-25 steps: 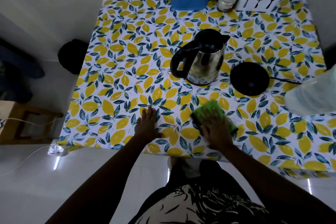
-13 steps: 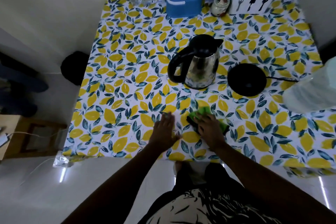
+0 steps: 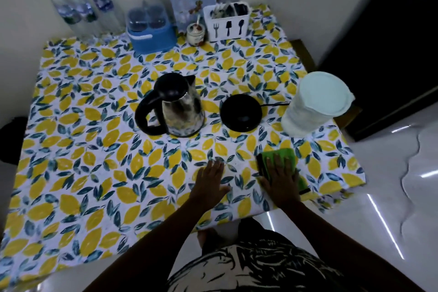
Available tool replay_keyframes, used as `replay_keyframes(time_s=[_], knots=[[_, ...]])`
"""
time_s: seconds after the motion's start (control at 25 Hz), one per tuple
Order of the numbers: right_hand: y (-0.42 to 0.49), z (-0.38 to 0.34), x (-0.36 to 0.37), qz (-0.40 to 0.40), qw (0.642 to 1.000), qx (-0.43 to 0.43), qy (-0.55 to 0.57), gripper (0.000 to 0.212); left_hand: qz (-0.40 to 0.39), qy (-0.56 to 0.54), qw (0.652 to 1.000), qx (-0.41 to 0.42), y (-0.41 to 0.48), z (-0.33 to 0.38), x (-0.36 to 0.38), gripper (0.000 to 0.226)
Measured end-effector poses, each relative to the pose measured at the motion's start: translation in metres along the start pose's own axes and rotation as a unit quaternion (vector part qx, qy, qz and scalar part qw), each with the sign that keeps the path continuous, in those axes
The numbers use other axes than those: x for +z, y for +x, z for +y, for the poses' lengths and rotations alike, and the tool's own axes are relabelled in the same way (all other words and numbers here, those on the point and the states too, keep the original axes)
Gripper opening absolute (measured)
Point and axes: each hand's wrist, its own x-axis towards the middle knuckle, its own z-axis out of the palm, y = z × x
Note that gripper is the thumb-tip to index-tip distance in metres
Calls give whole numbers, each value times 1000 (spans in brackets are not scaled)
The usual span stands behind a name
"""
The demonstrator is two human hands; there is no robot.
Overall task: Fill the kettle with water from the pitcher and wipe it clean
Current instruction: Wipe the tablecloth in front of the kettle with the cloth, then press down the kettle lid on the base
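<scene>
Pressing green cloth [image 3: 282, 153] flat: right hand [image 3: 280, 179], fingers spread; left hand [image 3: 209, 179] spread on tablecloth [image 3: 94, 149] (bottle labels unreadable).

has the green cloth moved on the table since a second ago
Yes. The green cloth under the right hand has slid rightward: earlier it lay below the kettle, now it lies below the gap between the black base and the pitcher.

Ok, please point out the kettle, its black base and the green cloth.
kettle [image 3: 183, 111], head view, on its shiny steel body.
black base [image 3: 240, 112], head view, on the middle of the round plate.
green cloth [image 3: 283, 152], head view, on the far edge, beyond the right hand's fingers.
</scene>
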Motion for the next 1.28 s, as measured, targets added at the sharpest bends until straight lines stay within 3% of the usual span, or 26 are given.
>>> replay_keyframes(time_s=[0.16,0.36,0.44,0.56,0.72,1.0,1.28], knots=[[-1,-7,-15,20,999,-30,-3,76,18,8,1000,9,9,8,-6,80],[26,-42,-43,63,988,-135,46,64,101,-1,995,-2,6,3,-30,69],[50,-67,-63,89,976,-177,87,64,192,-24,981,-3,2,-4,-48,60],[89,-116,-106,140,951,-242,133,71,361,-47,931,-22,-3,-22,-90,46],[135,-181,-165,170,927,-318,107,83,458,-70,884,-71,-6,-51,-154,41],[170,-237,-184,105,921,-376,8,112,455,-101,877,-118,-4,-85,-193,51],[174,-244,-171,86,923,-372,42,110,378,-199,890,-161,5,-111,-193,39]])
